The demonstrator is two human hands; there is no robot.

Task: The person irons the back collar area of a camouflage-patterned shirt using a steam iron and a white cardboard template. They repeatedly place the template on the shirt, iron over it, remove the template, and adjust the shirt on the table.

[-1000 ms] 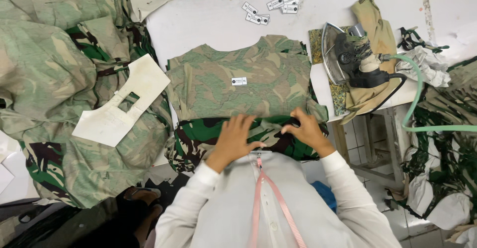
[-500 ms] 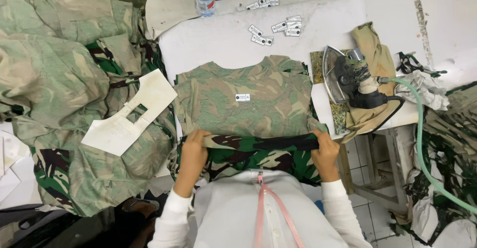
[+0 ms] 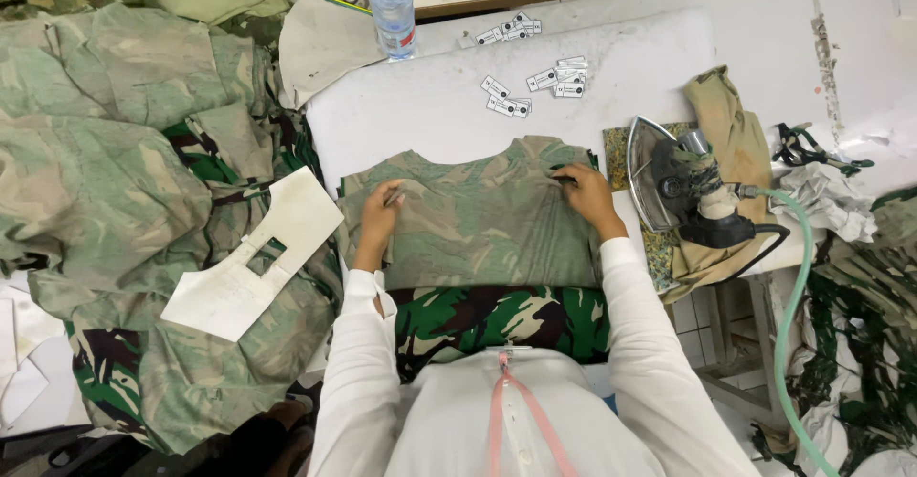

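Note:
A camouflage shirt [image 3: 478, 224] lies inside out on the white ironing pad [image 3: 430, 105], neck away from me, its darker green hem [image 3: 497, 319] hanging over the near edge. My left hand [image 3: 379, 219] pinches the cloth near the shirt's left shoulder. My right hand [image 3: 585, 195] presses and grips the cloth at the right shoulder. Both arms are in white sleeves.
A steam iron [image 3: 683, 186] with a green hose [image 3: 788, 315] rests at the right on a tan cloth. Small white tags [image 3: 535, 81] and a water bottle [image 3: 392, 9] sit at the pad's far side. A white cardboard template [image 3: 253, 257] lies on a heap of camouflage garments [image 3: 105, 181] at the left.
My hands have left the shirt's hem at the near edge and moved up to its two shoulders. The view has tilted so more of the far table shows.

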